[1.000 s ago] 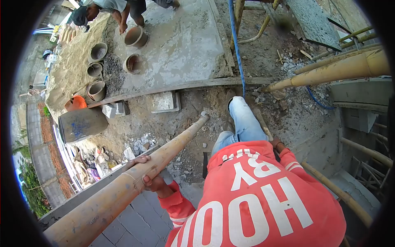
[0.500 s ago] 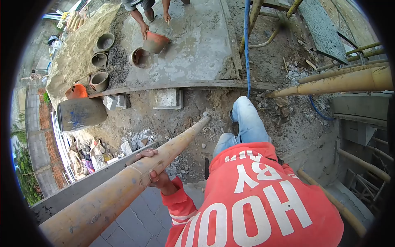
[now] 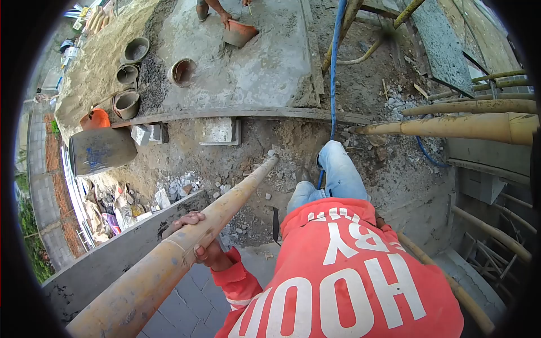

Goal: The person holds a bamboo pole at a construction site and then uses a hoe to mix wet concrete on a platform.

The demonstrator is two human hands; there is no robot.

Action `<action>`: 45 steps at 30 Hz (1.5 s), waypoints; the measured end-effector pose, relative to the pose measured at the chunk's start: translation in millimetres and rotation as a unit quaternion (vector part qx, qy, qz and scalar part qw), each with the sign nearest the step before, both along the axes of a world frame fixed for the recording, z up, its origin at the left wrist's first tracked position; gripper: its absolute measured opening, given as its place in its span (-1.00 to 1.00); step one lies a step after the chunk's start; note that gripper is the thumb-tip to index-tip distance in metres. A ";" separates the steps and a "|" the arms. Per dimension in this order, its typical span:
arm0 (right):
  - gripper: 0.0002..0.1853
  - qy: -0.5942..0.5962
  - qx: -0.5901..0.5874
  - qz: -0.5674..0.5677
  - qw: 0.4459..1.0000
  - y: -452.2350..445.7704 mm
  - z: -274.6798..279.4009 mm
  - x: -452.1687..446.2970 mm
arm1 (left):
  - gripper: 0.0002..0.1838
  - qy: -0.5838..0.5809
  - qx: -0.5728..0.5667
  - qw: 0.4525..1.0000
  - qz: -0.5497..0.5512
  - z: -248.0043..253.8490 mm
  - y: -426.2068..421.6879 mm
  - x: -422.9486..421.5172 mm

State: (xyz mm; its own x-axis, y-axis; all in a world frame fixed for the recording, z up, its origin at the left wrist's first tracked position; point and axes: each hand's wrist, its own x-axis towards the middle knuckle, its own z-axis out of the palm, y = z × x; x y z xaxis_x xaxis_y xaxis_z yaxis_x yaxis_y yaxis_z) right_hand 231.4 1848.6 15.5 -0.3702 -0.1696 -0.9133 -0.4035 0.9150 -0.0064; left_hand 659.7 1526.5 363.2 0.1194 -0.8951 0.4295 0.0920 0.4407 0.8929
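Note:
My left hand (image 3: 200,239) is closed round a thick bamboo pole (image 3: 225,209), its thumb and fingers on opposite sides. The pole slants from the lower left up to the rubble ground, where its far end meets the dirt. Of my right hand (image 3: 380,222) only a small dark part shows beside the hem of the red hoodie (image 3: 360,259); its fingers are hidden. My legs in light blue jeans (image 3: 342,169) are below, beside a blue hose (image 3: 336,73).
Another person's hand (image 3: 226,18) holds an orange-grey bucket (image 3: 239,34) on wet concrete (image 3: 270,73). Several buckets (image 3: 135,50) and a large drum (image 3: 102,152) stand left. A timber edge board (image 3: 265,113) crosses ahead. More bamboo poles (image 3: 462,125) lie right; a low grey wall (image 3: 129,248) runs left.
The other person's bucket has moved right, away from the bucket standing beside it. My view has shifted slightly; my left hand keeps its grip on the pole.

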 end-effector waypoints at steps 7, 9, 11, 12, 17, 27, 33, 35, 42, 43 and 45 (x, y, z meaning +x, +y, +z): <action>-0.30 -0.014 -0.001 0.073 0.997 -37.4 -2.3 -53.2 | -0.33 -0.009 -0.008 1.000 -0.012 3.7 -1.0 0.3; -0.30 -0.018 0.002 0.099 0.995 -47.7 -2.7 -68.5 | -0.34 -0.018 -0.006 1.000 0.015 5.0 0.3 0.0; -0.29 -0.019 -0.001 0.116 0.993 -58.5 -5.1 -83.3 | -0.33 -0.021 -0.006 0.999 0.027 3.5 0.9 -1.1; -0.29 -0.017 -0.001 0.126 0.992 -63.2 -5.6 -89.6 | -0.33 -0.014 -0.012 1.000 0.016 2.2 -1.2 0.4; -0.29 -0.017 -0.003 0.170 0.985 -83.2 -13.7 -117.7 | -0.33 -0.015 -0.011 0.999 0.044 -0.3 4.5 0.0; -0.28 -0.030 0.017 0.194 0.980 -77.4 -31.5 -145.3 | -0.33 -0.015 -0.025 0.998 0.049 -0.8 3.2 -0.5; -0.27 -0.034 0.037 0.189 0.981 -73.5 -33.5 -142.6 | -0.34 -0.008 -0.014 1.000 0.004 1.7 3.7 1.7; -0.27 -0.036 0.039 0.190 0.980 -71.6 -33.0 -140.0 | -0.35 -0.002 -0.018 1.000 0.023 0.5 1.9 -0.4; -0.22 -0.042 -0.007 0.044 0.998 -11.3 -92.8 -106.9 | -0.35 -0.010 -0.009 1.000 0.002 -4.6 -0.4 10.9; -0.19 -0.045 -0.022 0.003 0.999 2.7 -115.8 -99.0 | -0.34 0.001 -0.005 1.000 0.018 -6.0 -0.2 11.4; -0.20 -0.038 -0.012 0.004 0.999 3.8 -99.3 -77.1 | -0.34 -0.007 -0.017 0.999 0.028 -1.2 -0.1 1.2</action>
